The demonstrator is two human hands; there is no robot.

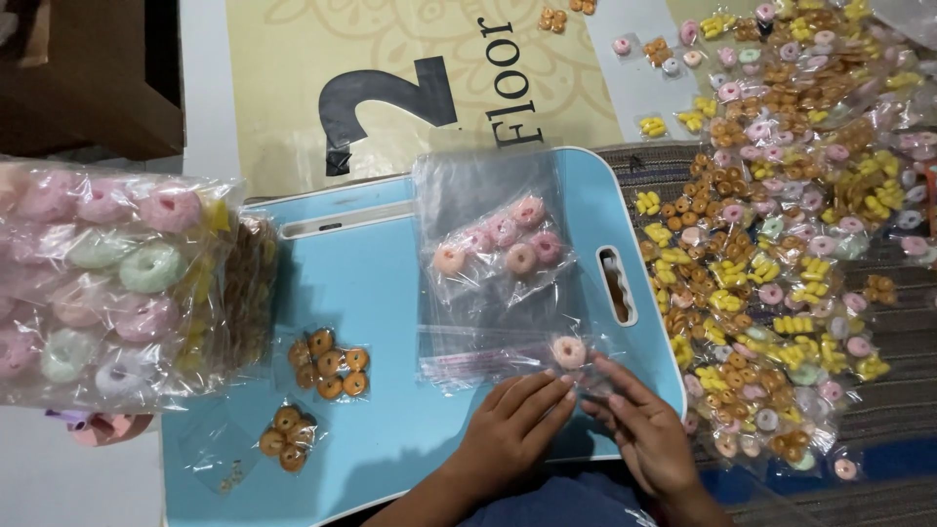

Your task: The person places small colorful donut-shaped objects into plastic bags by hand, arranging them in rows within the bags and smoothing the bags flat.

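My left hand [512, 425] and my right hand [644, 434] both pinch the near edge of a small clear plastic bag [488, 353] lying on a light blue board [381, 283]. One pink ring-shaped snack [568, 351] sits inside that bag, just beyond my fingertips. Farther up the board lies another clear bag with several pink rings [503, 244]. Two small bags of brown rings [329, 363] [285, 434] rest on the board's left part.
A big clear bag of pastel rings [98, 283] lies at the left, partly over the board. A wide heap of small filled packets [791, 224] covers the mat at the right. A beige printed sheet [390, 68] lies beyond the board.
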